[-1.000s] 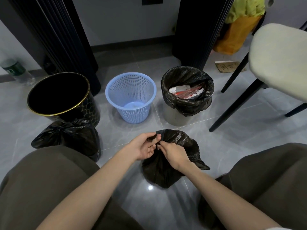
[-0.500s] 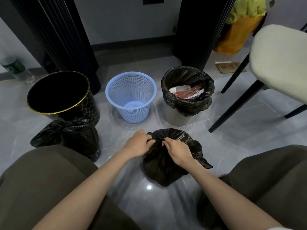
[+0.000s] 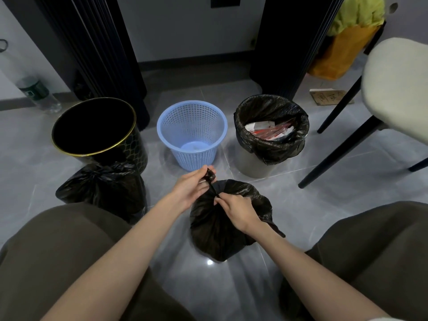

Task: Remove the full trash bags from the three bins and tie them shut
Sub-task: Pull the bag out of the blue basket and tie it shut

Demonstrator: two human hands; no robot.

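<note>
Trash bag (image 3: 222,230), black, on the grey floor tiles (image 3: 312,205), held at its twisted neck by both hands

Left hand (image 3: 192,188) curled round the twisted top just above the bag; right hand (image 3: 238,210) pinching the neck lower down. Behind, in a row: black gold-rimmed bin (image 3: 69,144), blue mesh bin (image 3: 192,156), grey bin (image 3: 252,165) at right with a full black liner (image 3: 278,149) in it. Second bag (image 3: 102,188), bunched shut, touching the black bin's front
</note>
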